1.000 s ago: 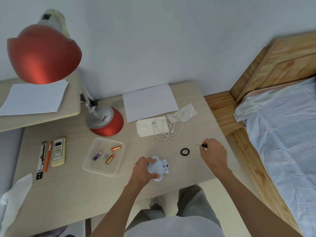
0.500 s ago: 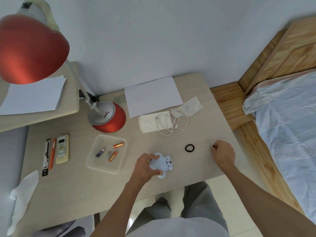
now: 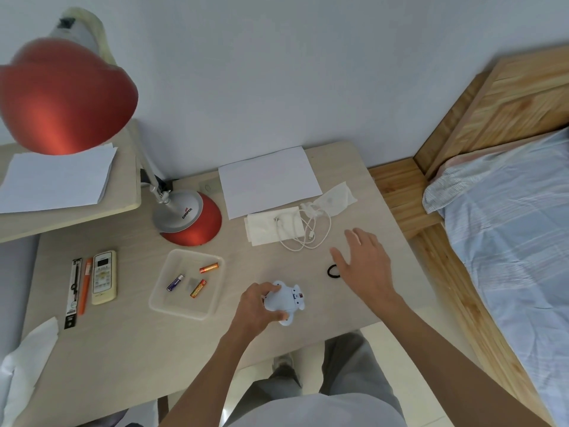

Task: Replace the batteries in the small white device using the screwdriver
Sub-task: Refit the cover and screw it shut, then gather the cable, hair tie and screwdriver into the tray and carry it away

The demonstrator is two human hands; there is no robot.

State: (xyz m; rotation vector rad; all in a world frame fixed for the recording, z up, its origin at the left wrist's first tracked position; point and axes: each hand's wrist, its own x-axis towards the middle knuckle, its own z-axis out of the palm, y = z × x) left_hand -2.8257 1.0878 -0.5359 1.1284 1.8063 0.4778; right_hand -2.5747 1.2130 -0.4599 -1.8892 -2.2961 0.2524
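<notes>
Left hand (image 3: 257, 306) fingers curl round small white device (image 3: 284, 298), resting on desk (image 3: 123, 349) under fingertips. Right hand (image 3: 366, 266) spread flat, holding nothing. Device looks light, slick rigid plastic; pinch its sides.

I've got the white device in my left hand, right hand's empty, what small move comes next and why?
Probably bring the right hand over to the white device, which the left hand grips: the right hand is open, no screwdriver shows, and three batteries wait in the tray.

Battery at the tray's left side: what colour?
Purple battery with a silver tip, in the clear tray; head view shows it best.
</notes>
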